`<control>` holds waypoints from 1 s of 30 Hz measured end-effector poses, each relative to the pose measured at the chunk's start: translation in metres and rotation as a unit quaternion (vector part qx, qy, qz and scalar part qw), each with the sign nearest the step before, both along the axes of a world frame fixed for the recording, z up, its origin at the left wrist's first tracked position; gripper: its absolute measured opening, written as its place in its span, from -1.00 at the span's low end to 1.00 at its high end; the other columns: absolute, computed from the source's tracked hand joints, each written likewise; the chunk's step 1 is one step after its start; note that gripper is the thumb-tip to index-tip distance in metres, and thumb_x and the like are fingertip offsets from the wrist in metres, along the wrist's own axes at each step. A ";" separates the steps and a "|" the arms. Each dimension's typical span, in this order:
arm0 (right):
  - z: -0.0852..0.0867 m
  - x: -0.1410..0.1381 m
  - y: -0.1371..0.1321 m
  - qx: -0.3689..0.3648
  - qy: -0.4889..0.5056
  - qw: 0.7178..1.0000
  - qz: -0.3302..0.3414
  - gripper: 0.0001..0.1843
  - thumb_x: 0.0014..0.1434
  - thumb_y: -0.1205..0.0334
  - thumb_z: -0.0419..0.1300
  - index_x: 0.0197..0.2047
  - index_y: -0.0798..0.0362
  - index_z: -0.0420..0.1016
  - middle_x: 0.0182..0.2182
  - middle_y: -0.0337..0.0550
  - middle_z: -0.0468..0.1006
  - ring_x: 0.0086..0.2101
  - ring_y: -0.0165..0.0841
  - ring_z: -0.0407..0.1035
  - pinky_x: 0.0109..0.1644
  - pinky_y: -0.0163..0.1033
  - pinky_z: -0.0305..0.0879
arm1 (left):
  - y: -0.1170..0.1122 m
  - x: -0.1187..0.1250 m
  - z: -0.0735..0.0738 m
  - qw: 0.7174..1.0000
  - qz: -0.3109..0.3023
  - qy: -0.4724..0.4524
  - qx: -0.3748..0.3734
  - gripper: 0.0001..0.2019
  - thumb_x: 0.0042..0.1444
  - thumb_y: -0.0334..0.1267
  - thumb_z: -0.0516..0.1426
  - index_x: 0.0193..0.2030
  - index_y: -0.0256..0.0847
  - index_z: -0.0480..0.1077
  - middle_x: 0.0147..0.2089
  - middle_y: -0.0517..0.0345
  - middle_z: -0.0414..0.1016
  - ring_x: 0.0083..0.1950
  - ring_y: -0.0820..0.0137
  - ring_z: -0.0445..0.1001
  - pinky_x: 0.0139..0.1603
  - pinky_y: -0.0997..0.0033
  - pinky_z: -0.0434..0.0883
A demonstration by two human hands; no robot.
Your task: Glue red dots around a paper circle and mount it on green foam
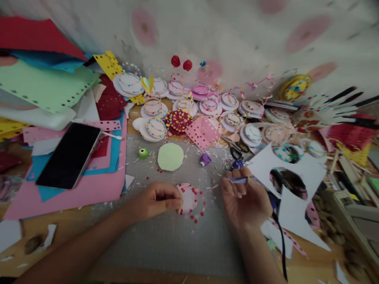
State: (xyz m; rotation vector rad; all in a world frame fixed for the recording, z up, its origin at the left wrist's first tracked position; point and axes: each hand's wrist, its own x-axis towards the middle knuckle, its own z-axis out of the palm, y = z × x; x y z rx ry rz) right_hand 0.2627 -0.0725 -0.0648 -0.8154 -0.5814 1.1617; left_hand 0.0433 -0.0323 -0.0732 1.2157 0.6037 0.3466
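- Left hand: resting at the centre of the mat, fingers curled in, thumb and fingertips pinched on the left edge of the pink disc
- Pink disc: lying flat at mat centre, red flowers set round its rim; those on the lower right sit off the edge on the mat, and whether they are stuck down cannot be told
- Right hand: at the mat's right edge, palm turned up, fingers closed round a thin blue tool with its tip pointing left toward the disc; tool type unclear
- A black cord runs from under this hand off the mat's right side
- Green disc: at the far side of the mat, bare, no trim on it
- Green punch and purple punch: to either side of the green disc, both idle
- Trimmed discs: many, crowded beyond the mat's far edge, judged complete
- White sheet: right of the mat, round holes already cut out
- Phone: left of the mat, on pink paper, screen dark
- Assessment: a large batch reads as done; the pink disc is part-trimmed in hand; the green disc is untouched
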 end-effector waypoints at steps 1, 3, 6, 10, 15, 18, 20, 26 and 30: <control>-0.001 0.001 0.001 -0.003 -0.002 1.000 -0.002 -0.82 0.13 0.23 0.11 -0.43 -0.01 0.15 -0.61 -0.41 -0.11 -0.60 -0.44 -0.28 -0.58 -0.36 -0.12 | 0.000 -0.002 -0.001 1.000 -0.003 -0.005 -0.002 -0.58 0.13 0.05 0.13 -0.48 -0.32 0.38 -0.57 0.28 0.21 -0.55 0.57 0.08 -0.52 0.54 0.02; -0.002 0.001 0.002 -0.001 -0.017 1.000 -0.006 -0.85 0.14 0.20 0.12 -0.40 -0.01 0.19 -0.59 -0.41 -0.11 -0.60 -0.45 -0.24 -0.55 -0.36 -0.08 | 0.001 -0.006 -0.005 1.000 -0.011 -0.015 -0.015 -0.59 0.13 0.05 0.14 -0.46 -0.33 0.40 -0.59 0.30 0.16 -0.57 0.58 0.03 -0.54 0.52 -0.03; -0.003 -0.001 0.003 -0.004 -0.045 0.999 -0.018 -0.83 0.13 0.14 0.17 -0.35 -0.03 0.23 -0.53 -0.37 0.02 -0.57 -0.47 -0.05 -0.47 -0.36 0.08 | 0.001 -0.012 -0.009 0.998 -0.024 -0.029 -0.059 -0.59 0.09 0.05 0.17 -0.47 -0.34 0.40 -0.64 0.32 0.10 -0.61 0.60 -0.04 -0.58 0.50 -0.10; -0.007 -0.004 0.004 -0.014 -0.052 0.998 -0.032 -0.76 0.07 0.12 0.27 -0.29 -0.04 0.27 -0.35 -0.28 0.33 -0.44 -0.48 0.23 -0.31 -0.31 0.26 | 0.000 -0.015 -0.008 0.993 -0.051 -0.041 -0.095 -0.55 -0.01 0.10 0.23 -0.55 -0.32 0.36 -0.68 0.31 0.10 -0.66 0.60 -0.05 -0.61 0.48 -0.13; -0.011 -0.003 0.002 0.018 -0.194 0.979 -0.060 -0.78 0.09 0.13 0.28 -0.27 -0.01 0.33 -0.27 -0.19 0.51 -0.38 -0.41 0.41 -0.23 -0.23 0.37 | -0.006 -0.013 -0.003 0.995 -0.079 -0.017 -0.063 -0.52 -0.05 0.15 0.23 -0.55 -0.31 0.37 -0.66 0.28 0.14 -0.64 0.59 -0.03 -0.59 0.47 -0.09; -0.004 0.003 -0.008 0.044 -0.317 0.942 -0.099 -0.87 0.13 0.22 0.26 -0.29 0.02 0.38 -0.34 -0.17 0.57 -0.30 -0.34 0.48 -0.20 -0.20 0.40 | -0.009 -0.011 -0.004 0.997 -0.075 -0.013 -0.034 -0.51 -0.02 0.17 0.20 -0.53 -0.32 0.38 -0.65 0.30 0.11 -0.63 0.59 -0.04 -0.58 0.47 -0.10; 0.001 0.009 -0.021 0.052 -0.387 0.912 -0.121 -0.93 0.15 0.28 0.24 -0.28 0.03 0.41 -0.35 -0.16 0.58 -0.27 -0.32 0.49 -0.18 -0.19 0.41 | -0.009 -0.008 -0.003 0.998 -0.060 -0.002 -0.004 -0.52 0.02 0.16 0.18 -0.49 -0.33 0.40 -0.65 0.31 0.10 -0.62 0.58 -0.03 -0.58 0.49 -0.10; -0.007 0.025 -0.063 0.020 -0.591 0.796 -0.130 -0.91 0.20 0.37 0.16 -0.22 0.01 0.43 -0.32 -0.17 0.60 -0.28 -0.34 0.50 -0.19 -0.22 0.42 | -0.009 0.008 0.003 0.995 -0.029 0.082 0.052 -0.60 0.12 0.04 0.14 -0.39 -0.35 0.43 -0.61 0.35 0.10 -0.61 0.60 0.01 -0.61 0.58 -0.06; -0.014 0.027 -0.069 -0.003 -0.648 0.750 -0.134 -0.89 0.20 0.36 0.12 -0.23 0.02 0.45 -0.34 -0.18 0.60 -0.32 -0.32 0.51 -0.24 -0.22 0.43 | -0.009 0.012 -0.001 0.992 -0.023 0.101 0.068 -0.60 0.15 0.04 0.12 -0.37 -0.34 0.42 -0.61 0.36 0.09 -0.60 0.60 0.01 -0.61 0.59 -0.06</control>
